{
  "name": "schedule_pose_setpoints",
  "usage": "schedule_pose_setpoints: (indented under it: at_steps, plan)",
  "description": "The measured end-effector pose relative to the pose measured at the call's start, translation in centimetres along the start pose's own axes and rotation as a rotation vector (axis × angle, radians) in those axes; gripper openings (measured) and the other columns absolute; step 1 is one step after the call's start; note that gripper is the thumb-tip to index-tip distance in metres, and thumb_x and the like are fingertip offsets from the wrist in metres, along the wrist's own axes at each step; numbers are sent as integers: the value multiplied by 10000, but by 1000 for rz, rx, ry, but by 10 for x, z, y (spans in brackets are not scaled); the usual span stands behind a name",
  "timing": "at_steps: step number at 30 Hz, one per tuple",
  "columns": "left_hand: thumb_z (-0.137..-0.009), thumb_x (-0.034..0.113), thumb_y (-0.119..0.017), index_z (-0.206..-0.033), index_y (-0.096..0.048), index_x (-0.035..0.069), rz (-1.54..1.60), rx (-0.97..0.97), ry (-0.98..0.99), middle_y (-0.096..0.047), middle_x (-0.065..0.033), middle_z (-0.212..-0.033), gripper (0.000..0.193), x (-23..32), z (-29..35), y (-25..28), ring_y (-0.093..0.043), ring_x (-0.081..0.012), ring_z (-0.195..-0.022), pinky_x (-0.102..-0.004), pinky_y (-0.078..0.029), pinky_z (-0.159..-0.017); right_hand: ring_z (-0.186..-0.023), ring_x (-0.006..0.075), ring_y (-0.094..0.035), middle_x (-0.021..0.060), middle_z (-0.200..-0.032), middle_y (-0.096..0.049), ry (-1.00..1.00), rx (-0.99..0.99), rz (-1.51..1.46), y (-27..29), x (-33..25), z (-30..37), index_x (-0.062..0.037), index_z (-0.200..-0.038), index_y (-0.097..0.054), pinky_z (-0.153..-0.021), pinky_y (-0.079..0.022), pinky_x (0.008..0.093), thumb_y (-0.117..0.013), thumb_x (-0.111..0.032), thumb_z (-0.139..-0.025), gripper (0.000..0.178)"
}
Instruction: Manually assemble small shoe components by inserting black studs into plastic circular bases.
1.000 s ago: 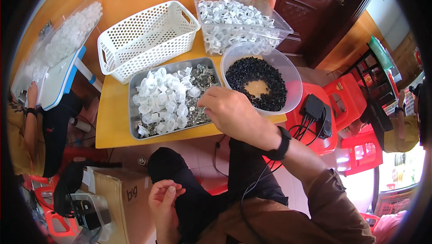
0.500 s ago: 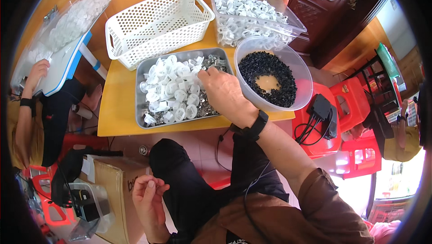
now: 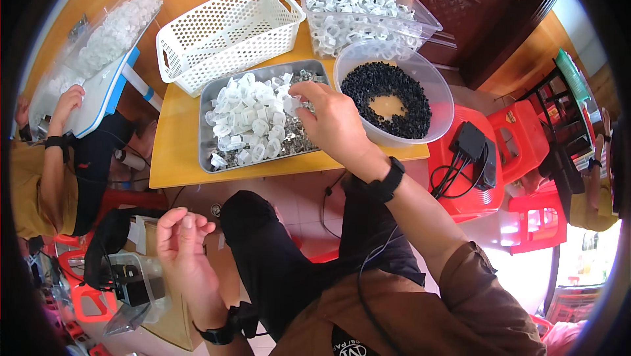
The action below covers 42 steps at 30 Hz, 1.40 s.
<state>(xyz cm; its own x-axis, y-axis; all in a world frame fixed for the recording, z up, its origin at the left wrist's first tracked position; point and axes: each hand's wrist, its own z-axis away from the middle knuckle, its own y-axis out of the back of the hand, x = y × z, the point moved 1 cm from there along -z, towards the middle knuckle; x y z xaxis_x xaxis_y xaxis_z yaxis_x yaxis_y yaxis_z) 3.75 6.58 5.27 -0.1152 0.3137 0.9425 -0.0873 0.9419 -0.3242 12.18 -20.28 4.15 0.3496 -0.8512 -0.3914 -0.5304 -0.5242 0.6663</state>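
Observation:
On the yellow table stands a grey metal tray [image 3: 205, 100] holding a heap of white plastic fittings [image 3: 246, 116] and a layer of small shiny metal pieces [image 3: 299, 136]. Over the tray's right side reaches my right hand [image 3: 334, 123], thumb and index finger apart at the heap's edge, next to a white piece. No held thing shows between them. My left hand [image 3: 187, 257] is raised left of my knee, palm turned inward, with thumb and fingertips pinched together. Whatever lies in that pinch is too small to make out.
Behind the tray stand a white perforated basket [image 3: 190, 70] and a clear bin [image 3: 427, 24] of white parts. A clear round tub [image 3: 444, 103] with small black pieces stands right. Red stools [image 3: 460, 188] carry a black device with cables [image 3: 470, 139]. A co-worker's hand [image 3: 69, 101] is far left.
My left hand has risen and moved left, still pinched. My right hand's thumb and index finger have parted at the heap. The view has shifted slightly.

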Motion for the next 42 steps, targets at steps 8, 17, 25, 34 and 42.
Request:
schedule_pose_setpoints:
  at_steps: [8, 17, 25, 34, 42]
  plan:
    - [-871, 40, -618, -1103, -559, 17, -315, -229, -102, -565, -48, -956, 240, -34, 30, -40, -583, -113, -841, -263, -534, -728, -473, 60, -490, 43, -869, -608, -712, -534, -1444, 47, -34, 47, -3, -1079, -567, -394, -393, 198, -595, -93, -901, 201]
    - [-895, 82, -593, -1059, -571, 18, -134, -385, 199, -602, -60, -928, 178, -35, 54, -63, -599, -130, -812, -282, -526, -697, -522, 61, -468, 51, -830, -600, -870, -745, -1768, 41, -37, 114, 16, -1127, -542, -411, -371, 203, -598, -142, -909, 275]
    - [-901, 90, -588, -990, -595, 9, -163, -319, 228, -642, -76, -856, 121, -45, 63, -55, -601, -114, -711, -267, -538, -617, -547, 58, -499, 41, -779, -611, -868, -786, -1639, 40, -41, 126, 12, -1137, -547, -447, -413, 194, -593, -187, -918, 299]
    - [-875, 15, -607, -1001, -587, -33, -188, -274, 213, -642, -92, -887, 136, -44, 64, -51, -613, -106, -737, -237, -538, -630, -635, 75, -573, 50, -901, -643, -334, -576, -862, 63, -57, 117, -56, -1143, -600, -575, -485, 233, -770, -3, -693, 484]
    - [-872, 11, -606, -996, -604, -35, -170, -336, 221, -628, -91, -929, 132, -45, 64, -46, -611, -119, -778, -254, -539, -667, -734, 194, -625, 78, -907, -651, -128, -461, -699, 57, -62, 120, -76, -1065, -656, -618, -508, 272, -782, -49, -675, 412]
